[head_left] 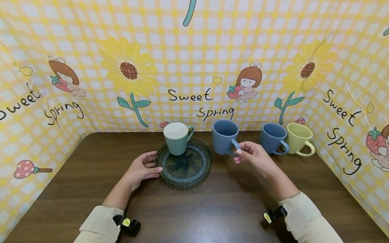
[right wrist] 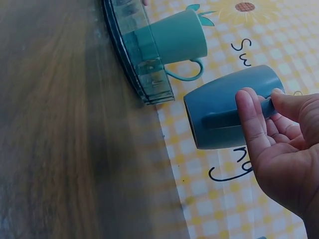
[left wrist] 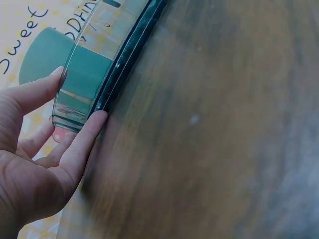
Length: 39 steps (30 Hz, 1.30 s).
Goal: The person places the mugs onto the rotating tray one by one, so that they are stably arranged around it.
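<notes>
My left hand [head_left: 144, 170] grips the left side of a round, dark clear glass tray [head_left: 185, 180] with a fluted wall. In the left wrist view, one fingertip is at the tray's base and another at its rim. Standing in the tray toward the back is a green mug [head_left: 176, 141], pale inside, its handle facing right. Right of the tray, my right hand [head_left: 253, 157] pinches the handle of a blue mug [head_left: 223, 138] between thumb and fingers. The right wrist view shows this blue mug [right wrist: 224, 107] upright, its base higher than the tray's.
A second blue mug [head_left: 271, 138] and a yellow-green mug [head_left: 297, 138] stand side by side at the back right of the brown wooden table [head_left: 194, 212]. Checked cloth [head_left: 188, 60] with flower prints hangs behind and on both sides. Each wrist wears a small black camera.
</notes>
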Each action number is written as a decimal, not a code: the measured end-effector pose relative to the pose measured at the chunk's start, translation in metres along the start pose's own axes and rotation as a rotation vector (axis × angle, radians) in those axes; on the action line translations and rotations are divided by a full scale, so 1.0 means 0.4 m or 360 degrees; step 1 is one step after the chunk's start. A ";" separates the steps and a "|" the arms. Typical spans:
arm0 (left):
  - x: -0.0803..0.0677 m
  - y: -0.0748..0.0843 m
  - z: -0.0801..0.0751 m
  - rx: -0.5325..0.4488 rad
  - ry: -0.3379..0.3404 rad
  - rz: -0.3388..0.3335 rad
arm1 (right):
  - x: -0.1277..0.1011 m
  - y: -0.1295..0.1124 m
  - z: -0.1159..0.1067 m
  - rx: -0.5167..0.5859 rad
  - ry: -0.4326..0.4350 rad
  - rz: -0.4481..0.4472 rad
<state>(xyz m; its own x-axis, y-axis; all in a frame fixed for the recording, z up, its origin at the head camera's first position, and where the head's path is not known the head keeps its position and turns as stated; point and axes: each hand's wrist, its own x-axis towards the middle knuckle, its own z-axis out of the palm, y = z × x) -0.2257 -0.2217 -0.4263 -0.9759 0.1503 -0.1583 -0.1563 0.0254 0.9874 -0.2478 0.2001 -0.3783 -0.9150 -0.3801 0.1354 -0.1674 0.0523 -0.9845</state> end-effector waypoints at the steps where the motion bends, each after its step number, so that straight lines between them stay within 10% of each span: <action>1: 0.000 0.001 0.001 0.0001 0.0002 0.0001 | 0.002 -0.001 0.002 0.0006 -0.0011 0.0000; 39: -0.007 0.002 0.014 0.0021 0.0033 -0.0004 | 0.095 -0.018 0.107 0.0013 -0.0280 0.0030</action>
<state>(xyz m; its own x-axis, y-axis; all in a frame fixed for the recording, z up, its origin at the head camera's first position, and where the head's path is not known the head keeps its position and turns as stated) -0.2223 -0.2165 -0.4250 -0.9785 0.1297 -0.1605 -0.1567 0.0390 0.9869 -0.2656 0.1456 -0.3711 -0.8394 -0.5349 0.0960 -0.1470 0.0535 -0.9877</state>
